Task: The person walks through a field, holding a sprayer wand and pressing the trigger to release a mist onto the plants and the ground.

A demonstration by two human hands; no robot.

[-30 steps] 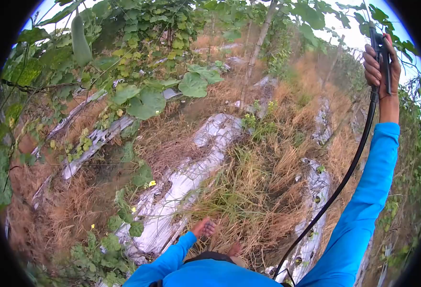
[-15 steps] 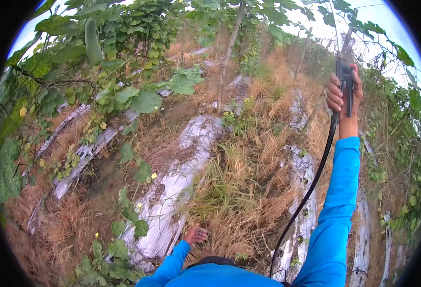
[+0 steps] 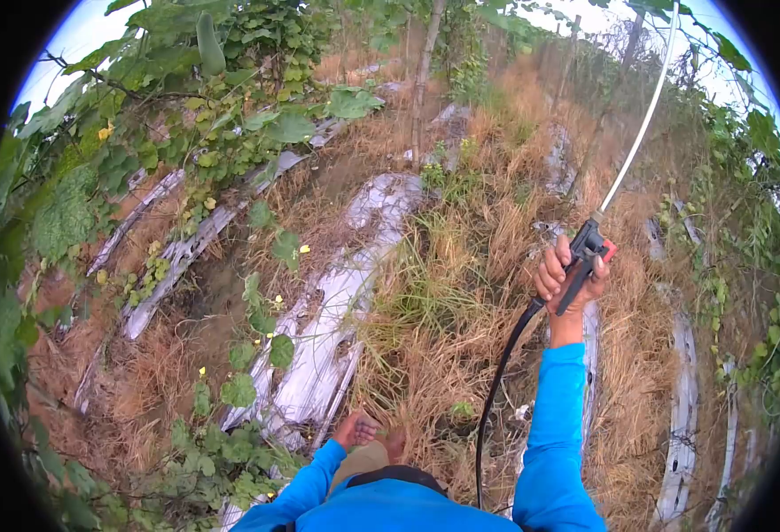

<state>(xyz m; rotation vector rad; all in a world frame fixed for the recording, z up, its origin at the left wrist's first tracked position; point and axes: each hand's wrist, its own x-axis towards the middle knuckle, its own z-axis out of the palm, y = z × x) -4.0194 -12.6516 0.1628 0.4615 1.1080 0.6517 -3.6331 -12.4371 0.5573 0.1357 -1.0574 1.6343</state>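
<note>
My right hand [image 3: 549, 277] is wrapped round the black handle of a spray wand [image 3: 588, 241], which has a red part by the thumb. From the handle a thin pale lance [image 3: 645, 124] rises up and to the right, tilted, toward the leaves at the top. A black hose [image 3: 496, 390] runs from the handle's lower end down toward my waist. Low beside my body, my left hand [image 3: 356, 429] hangs with loosely bent fingers and nothing visible in it, above dry grass and a torn plastic sheet.
Strips of torn whitish plastic mulch [image 3: 337, 310] lie between rows of dry grass [image 3: 461, 355]. Broad-leaved vines crowd the left, with a long green gourd [image 3: 210, 44] hanging there. A wooden post [image 3: 425, 80] stands ahead, and more vines line the right side.
My right hand has come down and left with the spray wand, and the lance now leans right. My left hand has shifted slightly left. The view has tilted down.
</note>
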